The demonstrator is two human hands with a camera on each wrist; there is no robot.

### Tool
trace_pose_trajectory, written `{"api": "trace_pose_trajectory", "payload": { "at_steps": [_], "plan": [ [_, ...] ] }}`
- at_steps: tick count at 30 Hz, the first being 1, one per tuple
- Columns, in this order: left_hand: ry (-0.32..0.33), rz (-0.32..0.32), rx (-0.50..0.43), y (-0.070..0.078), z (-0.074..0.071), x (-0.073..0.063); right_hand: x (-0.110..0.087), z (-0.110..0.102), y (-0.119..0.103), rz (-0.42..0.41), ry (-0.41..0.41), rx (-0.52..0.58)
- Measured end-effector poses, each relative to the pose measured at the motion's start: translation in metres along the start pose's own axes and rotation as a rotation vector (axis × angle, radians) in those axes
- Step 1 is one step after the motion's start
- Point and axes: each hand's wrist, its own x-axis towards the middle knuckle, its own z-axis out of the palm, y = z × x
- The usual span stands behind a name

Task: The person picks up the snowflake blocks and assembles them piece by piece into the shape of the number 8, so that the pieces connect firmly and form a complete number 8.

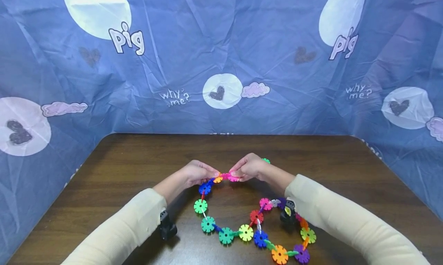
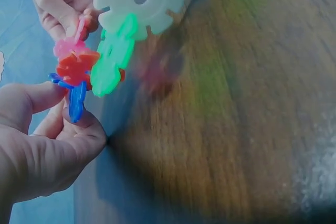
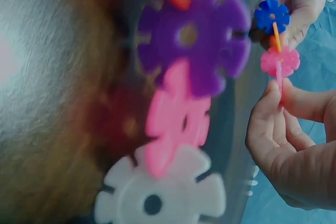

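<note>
A chain of colourful notched plastic discs, slotted edge to edge, curves over the table. Near its far end, my left hand (image 1: 197,173) pinches a blue notched disc (image 2: 77,100) beside an orange one (image 1: 218,179). Opposite it, my right hand (image 1: 250,168) holds a pink notched disc (image 3: 280,83) between thumb and fingertips. Another pink disc (image 3: 287,62) is joined to it, between the hands. From the left hand the chain runs down through green discs (image 1: 208,224) to a yellow one (image 1: 246,232), then a ring of discs at the right.
Beyond the right wrist, a green disc (image 1: 265,160) shows on the brown table (image 1: 155,149). The right sleeve and wrist camera (image 1: 288,212) hide part of the ring. Blue printed cloth (image 1: 194,119) stands behind the table and at both sides.
</note>
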Motion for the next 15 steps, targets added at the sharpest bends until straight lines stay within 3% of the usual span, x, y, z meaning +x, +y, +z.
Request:
{"api": "trace_pose_trajectory", "payload": {
  "at_steps": [8,15],
  "plan": [
    [0.035,0.010,-0.033,-0.002,-0.005,0.000,0.000,0.001,-0.003,0.006,0.050,0.094],
    [-0.064,-0.020,0.064,0.002,-0.017,0.002,0.001,-0.001,-0.003,0.028,-0.057,0.233]
  ]
}}
